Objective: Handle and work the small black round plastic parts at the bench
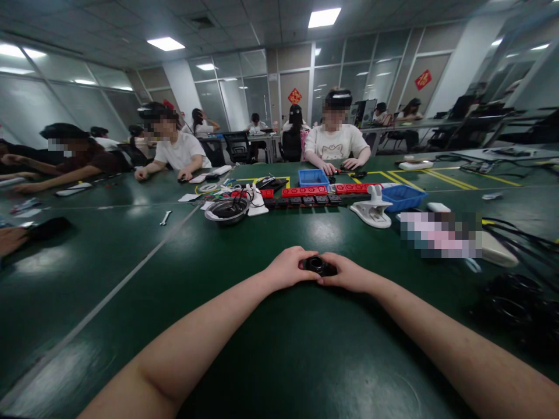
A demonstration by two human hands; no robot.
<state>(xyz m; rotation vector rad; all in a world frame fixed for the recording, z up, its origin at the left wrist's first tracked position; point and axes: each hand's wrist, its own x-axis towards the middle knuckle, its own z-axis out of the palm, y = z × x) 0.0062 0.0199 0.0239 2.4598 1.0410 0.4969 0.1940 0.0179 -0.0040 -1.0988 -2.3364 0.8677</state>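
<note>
Between my two hands is a small black part (318, 265) with a round opening facing up, just over the green tabletop (262, 343). My left hand (292, 267) grips its left end, thumb and fingers closed around it. On the other end my right hand (343, 272) is closed as well, its fingertips close to those of the left. Much of the part is hidden by my fingers, so its exact kind cannot be made out. To the right lie several larger black pieces (515, 308) with round openings.
Ahead stand a metal bowl (213, 217) holding black cables, red strips (304, 191), blue bins (404, 198) and a white clamp (373, 210). A wrench (165, 218) lies to the left. Black cables (519, 233) run along the right. Across the table a person (336, 139) handles small parts.
</note>
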